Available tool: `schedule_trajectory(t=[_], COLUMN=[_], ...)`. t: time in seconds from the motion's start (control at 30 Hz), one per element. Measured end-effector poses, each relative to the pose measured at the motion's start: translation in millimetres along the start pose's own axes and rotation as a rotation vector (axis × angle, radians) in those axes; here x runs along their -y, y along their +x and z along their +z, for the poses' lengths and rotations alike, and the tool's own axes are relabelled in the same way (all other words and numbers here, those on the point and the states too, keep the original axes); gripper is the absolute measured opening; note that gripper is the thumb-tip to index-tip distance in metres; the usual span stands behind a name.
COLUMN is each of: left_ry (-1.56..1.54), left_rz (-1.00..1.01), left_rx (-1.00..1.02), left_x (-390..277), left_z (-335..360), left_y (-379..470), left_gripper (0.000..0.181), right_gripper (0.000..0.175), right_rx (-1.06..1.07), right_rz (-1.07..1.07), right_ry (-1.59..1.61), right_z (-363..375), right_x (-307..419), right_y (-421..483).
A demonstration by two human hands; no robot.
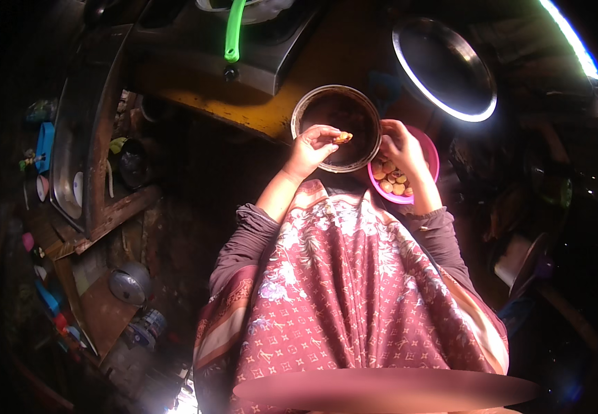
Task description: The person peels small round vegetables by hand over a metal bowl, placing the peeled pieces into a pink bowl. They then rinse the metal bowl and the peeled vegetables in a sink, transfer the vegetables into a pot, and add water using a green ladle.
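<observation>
My left hand (310, 150) pinches a small yellow-brown piece of food (342, 137) between thumb and fingertips. It is above a round metal-rimmed pot (299, 115) whose inside is dark; its contents are hard to make out. My right hand (403, 147) has its curled fingers by the pot's right rim; whether they grip the rim or something small cannot be seen. Under that hand is a pink plastic bowl (435, 150). Several round, pale brown pieces of food (393, 181) lie in it, partly covered by my hand and wrist.
A metal gas stove (257, 77) with a green-handled pan (233, 36) stands on the yellow table (273, 111). A wide metal basin (444, 67) is at the upper right. To the left are a wood-framed metal sink (66, 171) and a lidded metal pot (130, 283).
</observation>
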State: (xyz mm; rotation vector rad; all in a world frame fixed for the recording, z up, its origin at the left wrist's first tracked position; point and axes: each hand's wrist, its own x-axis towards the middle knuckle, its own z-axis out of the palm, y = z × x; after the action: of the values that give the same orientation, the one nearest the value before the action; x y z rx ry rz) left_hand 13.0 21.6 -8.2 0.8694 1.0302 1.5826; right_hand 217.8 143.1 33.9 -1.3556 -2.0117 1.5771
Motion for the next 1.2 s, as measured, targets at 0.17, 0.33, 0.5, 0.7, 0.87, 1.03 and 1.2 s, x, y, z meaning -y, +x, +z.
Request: schedule_trajectory(t=[0.17,0.33,0.5,0.7,0.87,1.03,1.2], left_ry=[-0.035,0.319,0.865,1.148,0.979,0.952,0.887], left_rz=[-0.053,-0.075,0.008,0.162,0.069,0.009,-0.028], left_rx=[0.003,-0.005,-0.033,-0.214,-0.408,-0.469,-0.475], left_x=[4.2,10.3,3.3,5.1,8.7,9.3,8.5], left_z=[-0.3,-9.6,-28.3,-34.2,-45.7,-43.0,-42.6], left_y=[1.4,2.3,1.3,-0.5,0.1,-12.6,-18.2], left_gripper=[0.025,0.023,0.034,0.03,0.015,0.013,0.011], right_gripper=[0.05,0.027,0.027,0.029,0.028,0.038,0.038], right_rx=[0.239,0.166,0.143,0.034,0.287,0.142,0.315], right_rz=[-0.322,-0.287,-0.184,-0.252,-0.137,-0.012,-0.096], right_ry=[-0.087,-0.091,-0.319,-0.523,-0.885,-1.252,-1.007], right_z=[34.3,45.7,-6.0,-14.1,58.6,106.9,89.6], right_x=[22.4,25.1,11.2,-7.2,-5.1,-37.0,-51.0], right_y=[1.9,1.1,-17.4,2.5,68.6,85.1,110.0])
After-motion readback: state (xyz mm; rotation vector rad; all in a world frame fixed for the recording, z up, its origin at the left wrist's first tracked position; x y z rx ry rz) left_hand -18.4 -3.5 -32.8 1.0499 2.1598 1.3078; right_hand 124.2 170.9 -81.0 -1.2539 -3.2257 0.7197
